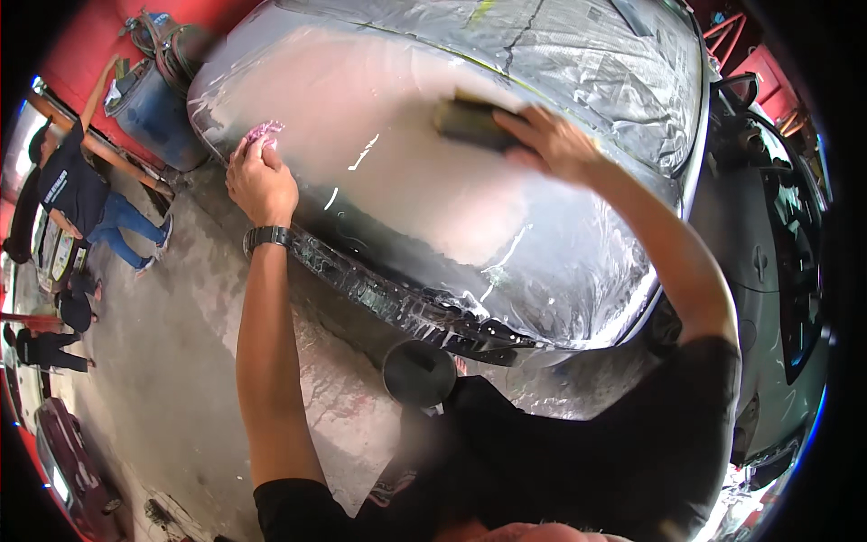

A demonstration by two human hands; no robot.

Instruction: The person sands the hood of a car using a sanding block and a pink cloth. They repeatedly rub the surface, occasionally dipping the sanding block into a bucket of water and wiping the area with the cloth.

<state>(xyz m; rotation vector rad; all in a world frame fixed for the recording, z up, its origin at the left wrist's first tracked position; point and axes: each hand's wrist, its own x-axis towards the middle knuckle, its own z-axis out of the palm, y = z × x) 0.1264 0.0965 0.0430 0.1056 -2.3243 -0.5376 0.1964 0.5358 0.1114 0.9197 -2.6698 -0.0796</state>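
Note:
Below me lies a car hood (379,208), wet and patchy, with a wide pale pinkish area and grey around its rim. My right hand (562,149) is closed round a dark, yellowish-edged sanding block (470,124) on the far right part of the pale patch; hand and block are slightly blurred. Over the hood's left edge, my left hand (262,187) grips a crumpled pink-and-white cloth (265,133). A dark watch (268,237) circles that wrist. White streaks of liquid mark the hood's surface.
Grey masking sheet (605,77) covers the car beyond the hood. A dark car (759,262) stands close on the right. A blue drum (158,117) with coiled hoses stands far left, near a person (77,185) in dark clothes. A round dark object (419,373) is before me.

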